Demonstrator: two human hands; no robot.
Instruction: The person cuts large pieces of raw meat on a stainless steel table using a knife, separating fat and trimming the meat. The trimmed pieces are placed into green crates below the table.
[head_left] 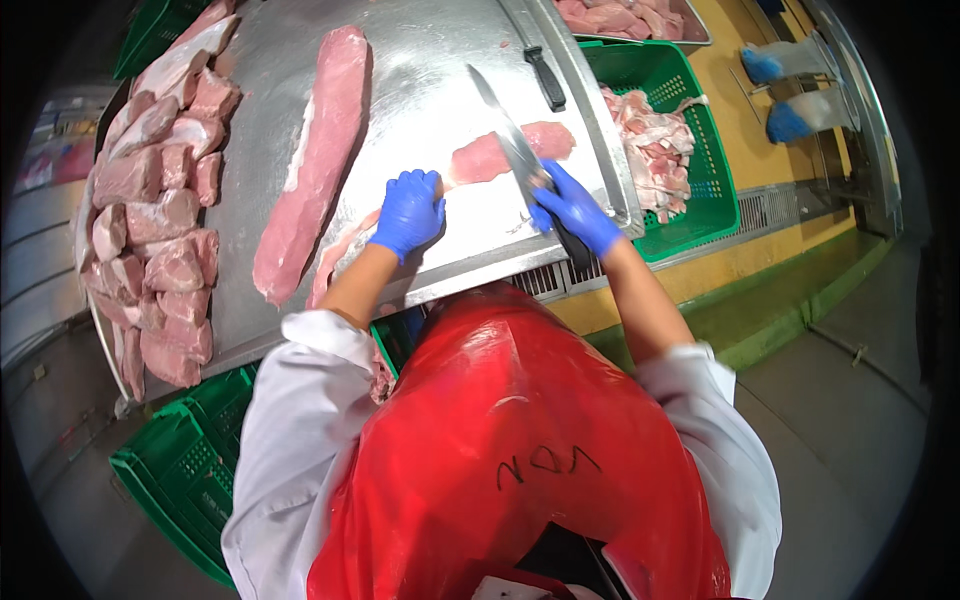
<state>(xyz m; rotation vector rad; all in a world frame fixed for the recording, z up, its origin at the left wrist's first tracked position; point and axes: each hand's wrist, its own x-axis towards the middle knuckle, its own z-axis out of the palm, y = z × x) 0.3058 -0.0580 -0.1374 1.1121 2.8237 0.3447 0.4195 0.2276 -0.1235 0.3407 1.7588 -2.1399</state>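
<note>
My right hand (576, 208), in a blue glove, grips the dark handle of a long knife (508, 132). The blade points away and to the left, lying across a small pink piece of meat (482, 158) on the metal table. My left hand (408, 214), also gloved in blue, is closed at the left end of that piece, its fingers curled down around a thin strip of meat. A pale strip (345, 243) trails from beneath this hand toward the near edge. Left of it lies a long pink loin (318, 160).
Many cut meat chunks (160, 215) line the left side of the metal table (425, 70). A second black-handled tool (544, 78) lies at the far right. A green crate (712, 175) of trimmings stands beyond the right edge, another green crate (185, 470) below left.
</note>
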